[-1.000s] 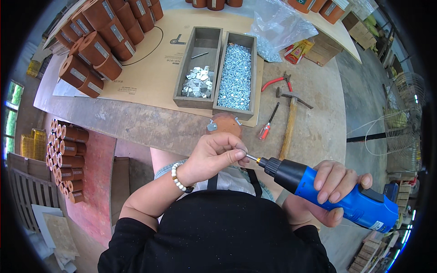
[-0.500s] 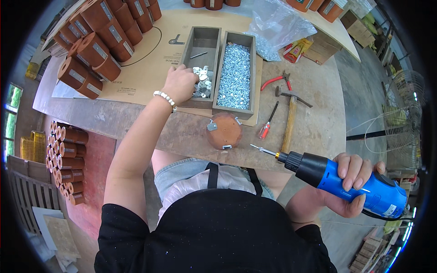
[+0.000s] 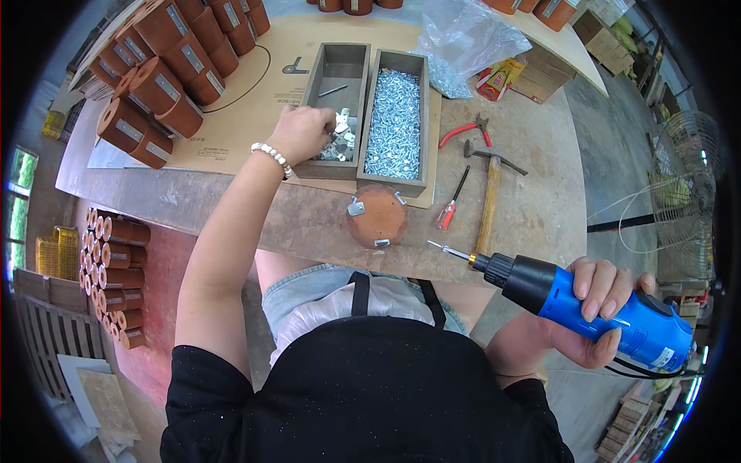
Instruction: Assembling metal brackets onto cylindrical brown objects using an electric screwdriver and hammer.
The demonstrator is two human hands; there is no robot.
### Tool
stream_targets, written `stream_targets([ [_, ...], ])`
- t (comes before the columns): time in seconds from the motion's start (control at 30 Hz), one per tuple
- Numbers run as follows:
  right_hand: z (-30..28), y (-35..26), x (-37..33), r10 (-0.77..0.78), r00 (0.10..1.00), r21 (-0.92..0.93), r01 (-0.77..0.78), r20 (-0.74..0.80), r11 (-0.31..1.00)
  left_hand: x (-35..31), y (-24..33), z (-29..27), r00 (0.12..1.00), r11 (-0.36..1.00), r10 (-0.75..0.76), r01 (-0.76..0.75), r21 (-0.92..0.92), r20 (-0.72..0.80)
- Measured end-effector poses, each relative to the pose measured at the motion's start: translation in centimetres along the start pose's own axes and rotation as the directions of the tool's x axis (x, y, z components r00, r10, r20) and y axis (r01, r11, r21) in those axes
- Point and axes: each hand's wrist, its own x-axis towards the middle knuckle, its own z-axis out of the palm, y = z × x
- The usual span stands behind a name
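My right hand (image 3: 602, 305) grips a blue and black electric screwdriver (image 3: 571, 301), its bit pointing left over the table's front edge. My left hand (image 3: 303, 133) is over the left wall of a grey tray (image 3: 338, 71), fingers curled down beside small white and grey metal pieces (image 3: 340, 143). Its fingertips are partly hidden, so what they pinch cannot be made out. A round reddish-brown wooden piece (image 3: 380, 216) stands near the table's front edge, with small metal brackets around its rim. Just behind it is a second grey tray (image 3: 422, 123), full of silvery screws (image 3: 395, 116).
To the right of the trays lie red-handled pliers (image 3: 461, 133), a hammer (image 3: 488, 204) and a red screwdriver (image 3: 446, 214). A clear plastic bag (image 3: 463, 38) is behind them. Brown wooden cylinders (image 3: 158, 85) are stacked at the far left; more (image 3: 116, 270) are piled below the table.
My left hand has shifted slightly, its fingers still at the metal pieces. The view has moved a little; my right hand keeps the electric screwdriver in nearly the same place.
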Motion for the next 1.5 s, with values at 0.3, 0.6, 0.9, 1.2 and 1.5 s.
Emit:
stream_targets([
  [0.3, -0.3, 0.3, -0.2, 0.023, 1.000, 0.013, -0.023, 0.003, 1.000, -2.5, 1.5, -1.3, 0.953, 0.962, 0.091, -0.159, -0.222, -0.289],
  [0.6, -0.2, 0.0, -0.5, 0.009, 0.999, -0.020, -0.008, 0.042, 1.000, -1.4, -0.3, -1.6, 0.993, 0.868, -0.111, 0.071, -0.492, -0.052],
  [0.9, -0.3, 0.1, -0.5, 0.022, 0.999, -0.010, -0.021, 0.037, 1.000, -5.9, 4.8, -3.3, 0.917, 0.842, 0.191, -0.337, -0.422, -0.351],
  [1.2, 0.0, 0.8, -0.7, 0.058, 0.998, -0.009, -0.058, 0.013, 0.998, -12.3, 9.3, 1.6, 0.787, 0.888, 0.329, -0.445, -0.112, -0.522],
  [1.5, 0.7, 1.4, -1.0, 0.110, 0.993, -0.010, -0.110, 0.036, 0.994, -13.0, 10.1, 2.6, 0.850, 0.859, 0.059, -0.310, -0.408, -0.523],
])
